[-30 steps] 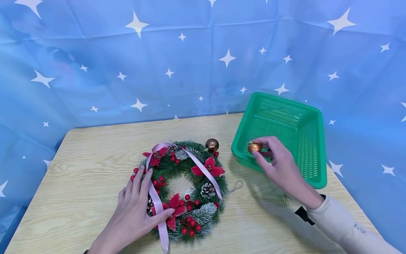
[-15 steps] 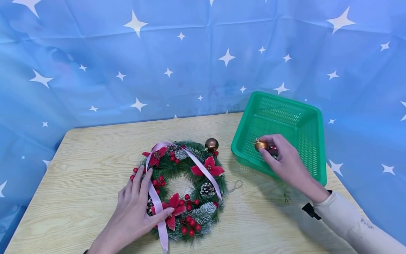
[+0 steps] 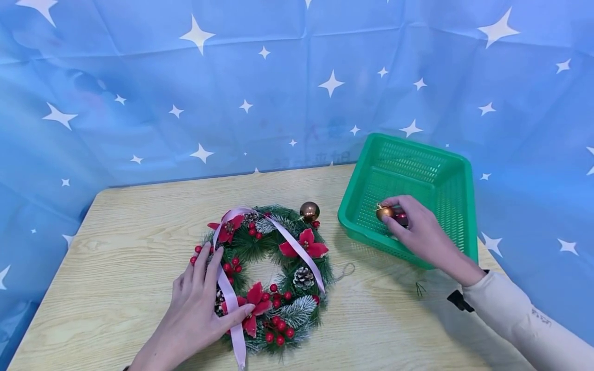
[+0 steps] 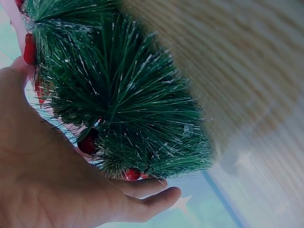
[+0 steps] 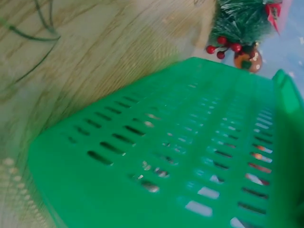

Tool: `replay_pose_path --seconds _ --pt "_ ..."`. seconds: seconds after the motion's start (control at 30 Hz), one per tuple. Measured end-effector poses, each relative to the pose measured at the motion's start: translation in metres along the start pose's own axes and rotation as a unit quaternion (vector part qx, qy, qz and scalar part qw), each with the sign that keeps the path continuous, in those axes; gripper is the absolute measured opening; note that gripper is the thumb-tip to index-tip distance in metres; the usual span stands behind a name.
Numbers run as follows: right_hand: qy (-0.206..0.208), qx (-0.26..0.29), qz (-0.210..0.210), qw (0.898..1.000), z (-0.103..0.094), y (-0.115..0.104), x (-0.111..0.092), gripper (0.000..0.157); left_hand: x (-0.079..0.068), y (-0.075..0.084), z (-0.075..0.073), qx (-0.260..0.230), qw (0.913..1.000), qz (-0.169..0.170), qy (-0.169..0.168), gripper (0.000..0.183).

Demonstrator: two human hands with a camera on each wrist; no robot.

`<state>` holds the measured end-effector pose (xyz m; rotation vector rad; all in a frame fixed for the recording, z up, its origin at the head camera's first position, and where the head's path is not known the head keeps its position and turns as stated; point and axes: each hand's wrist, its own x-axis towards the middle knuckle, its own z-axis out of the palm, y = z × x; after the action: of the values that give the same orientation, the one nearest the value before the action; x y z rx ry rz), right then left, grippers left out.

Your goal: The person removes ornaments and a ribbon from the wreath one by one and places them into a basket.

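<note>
A green pine wreath (image 3: pixel 252 250) lies on the table, dressed with red poinsettias, red berries, pine cones and a pale pink ribbon (image 3: pixel 299 250). My left hand (image 3: pixel 197 301) rests on its left side, fingers extended and thumb across the ribbon and lower flower. In the left wrist view, that hand (image 4: pixel 61 175) lies along the needles (image 4: pixel 128 90). My right hand (image 3: pixel 419 226) pinches a copper Christmas bauble (image 3: pixel 384 212) over the near part of the green basket (image 3: pixel 471 206). A dark red object (image 3: pixel 401 218) shows beside its fingers; whether they hold it is unclear. The right wrist view shows the basket's slotted wall (image 5: pixel 61 175).
Another brown bauble (image 3: pixel 309 211) sits at the wreath's upper right edge. A thin cord loop (image 3: pixel 348 269) lies between wreath and basket. A loose green sprig (image 3: pixel 419 289) lies on the table (image 3: pixel 153 226) in front of the basket. A blue starred cloth (image 3: pixel 278 77) hangs behind.
My right hand has moved right with the copper bauble, from near the basket's left rim to farther over its inside. The left hand and wreath have stayed in place.
</note>
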<state>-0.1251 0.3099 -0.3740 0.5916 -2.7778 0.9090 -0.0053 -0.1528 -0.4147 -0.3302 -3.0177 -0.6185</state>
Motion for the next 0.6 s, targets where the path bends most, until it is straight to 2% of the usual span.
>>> replay_pose_path --seconds 0.6 --pt "-0.072 0.005 0.031 0.997 -0.007 0.018 0.004 0.021 -0.001 -0.001 0.0 0.0 1.0 0.006 0.001 0.128"
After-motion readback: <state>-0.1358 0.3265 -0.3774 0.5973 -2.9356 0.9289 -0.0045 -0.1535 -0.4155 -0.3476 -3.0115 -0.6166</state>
